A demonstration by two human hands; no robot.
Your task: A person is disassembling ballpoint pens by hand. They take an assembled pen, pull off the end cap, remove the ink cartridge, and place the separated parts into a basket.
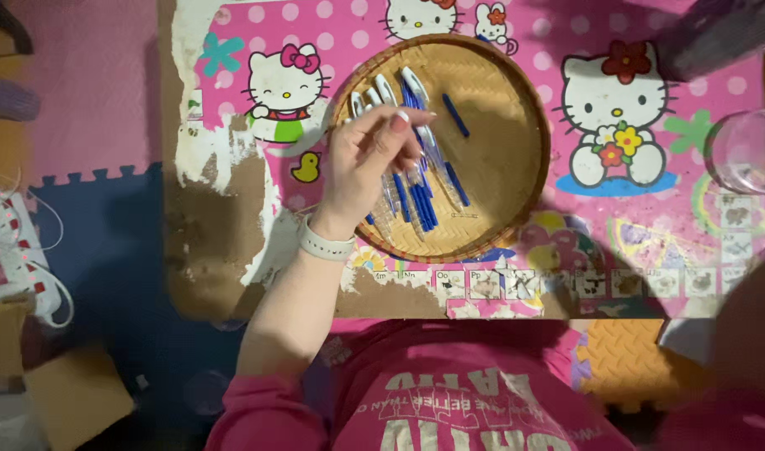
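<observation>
We see the left hand (367, 163) reaching over the near-left part of a round woven bamboo tray (516, 159), which we take as our landmark. Its fingers (403, 125) are drawn together in a pinch around something thin above the pile, most likely one of the clear pen barrels (436, 154), though we cannot tell for sure exactly which piece is clamped between them. A white wristband (324, 244) sits on that wrist, just off the tray's near-left rim.

Inside the tray, a cluster of blue pen refills (422, 200) and clear barrels lies across the left half, partly under the hand. White pen caps (414, 82) fan out towards the tray's far-left rim. A single blue refill (456, 115) lies apart from the cluster, near the tray's middle. The right half of the tray is bare weave.

The tray rests on a small table with a worn pink cartoon-cat cover (616, 108), peeling badly to the left of the tray. To the right of the tray, at the table's edge, stands a clear glass container (745, 150). The right hand is not in view. Left of the tray, beyond the table, a blue foam floor mat (107, 242) shows, with a white power strip (15, 250) at its far edge.
</observation>
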